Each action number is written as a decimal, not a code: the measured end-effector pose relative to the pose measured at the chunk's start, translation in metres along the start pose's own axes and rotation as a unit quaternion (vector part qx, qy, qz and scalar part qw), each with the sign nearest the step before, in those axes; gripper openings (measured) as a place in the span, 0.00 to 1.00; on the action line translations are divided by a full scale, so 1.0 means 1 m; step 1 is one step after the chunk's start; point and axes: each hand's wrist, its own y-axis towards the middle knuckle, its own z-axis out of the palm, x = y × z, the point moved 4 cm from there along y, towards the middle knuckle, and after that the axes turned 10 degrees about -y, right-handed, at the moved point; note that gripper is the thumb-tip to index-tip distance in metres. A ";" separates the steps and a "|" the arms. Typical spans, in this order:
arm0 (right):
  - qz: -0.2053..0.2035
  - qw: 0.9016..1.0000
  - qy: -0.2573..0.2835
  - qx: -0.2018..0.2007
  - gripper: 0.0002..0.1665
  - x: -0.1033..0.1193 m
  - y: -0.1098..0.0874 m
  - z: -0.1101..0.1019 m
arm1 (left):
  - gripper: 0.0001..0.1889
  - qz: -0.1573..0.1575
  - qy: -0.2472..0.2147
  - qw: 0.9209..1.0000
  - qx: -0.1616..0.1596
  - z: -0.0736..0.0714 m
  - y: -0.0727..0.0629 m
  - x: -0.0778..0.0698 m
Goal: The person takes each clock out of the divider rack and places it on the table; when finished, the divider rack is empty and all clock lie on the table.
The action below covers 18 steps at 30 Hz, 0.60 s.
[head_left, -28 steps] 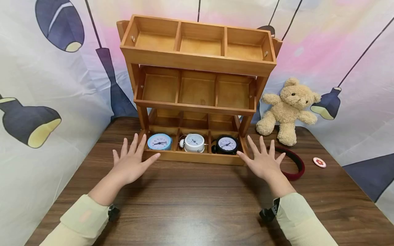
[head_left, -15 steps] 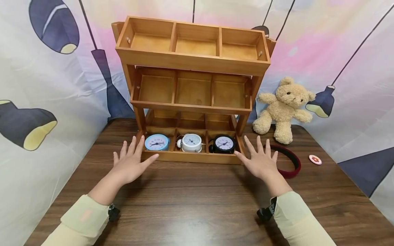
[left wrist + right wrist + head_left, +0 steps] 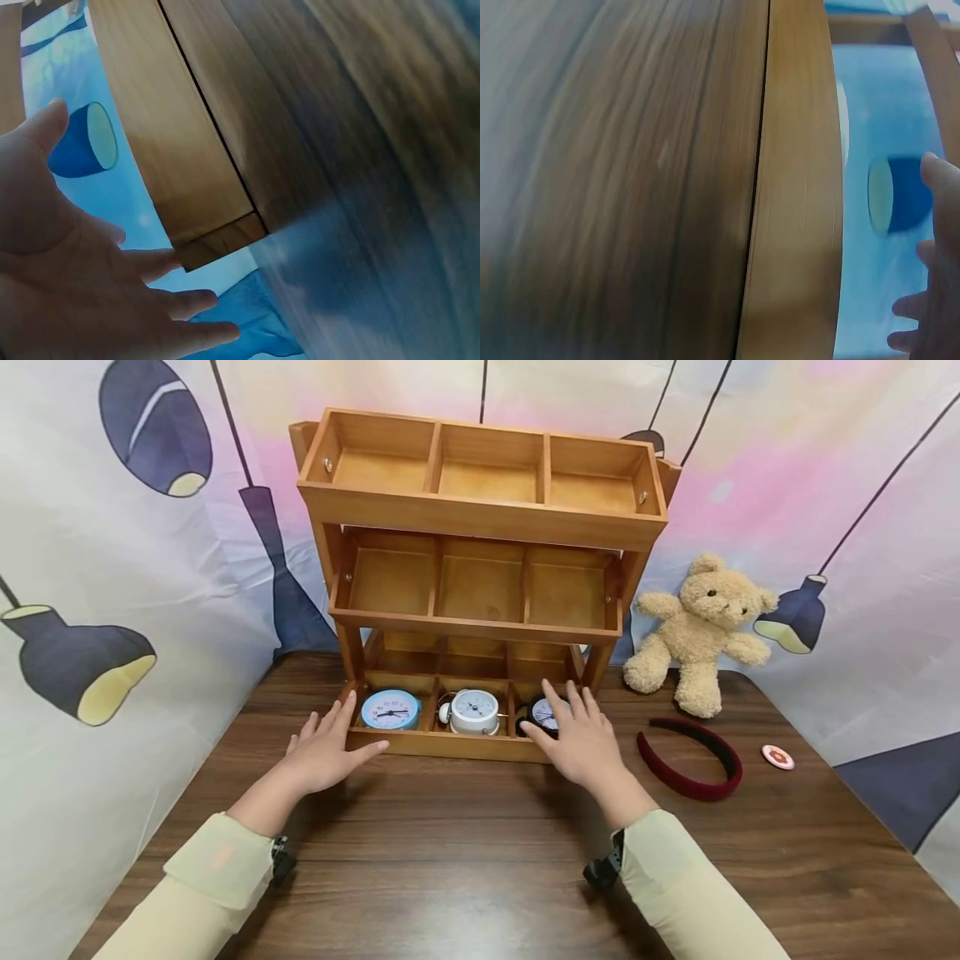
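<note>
Hands [image 3: 587, 748] | right shifted inward, partly hiding black clock [image 3: 542, 713] | headband [image 3: 696, 789] uncovered

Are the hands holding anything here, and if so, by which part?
Nothing is held. The left hand is spread near the left end of the wooden shelf; the right hand partly hides the black clock in the head view without gripping it.
</note>
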 end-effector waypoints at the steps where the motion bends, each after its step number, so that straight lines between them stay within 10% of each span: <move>1: -0.009 1.000 0.000 0.000 0.48 0.009 0.003 0.001 | 0.57 0.000 -0.001 1.000 0.001 -0.001 0.001 0.001; 18: -0.121 0.992 0.013 0.023 0.52 0.156 0.061 0.011 | 0.64 -0.046 -0.025 0.999 0.004 -0.005 0.028 0.009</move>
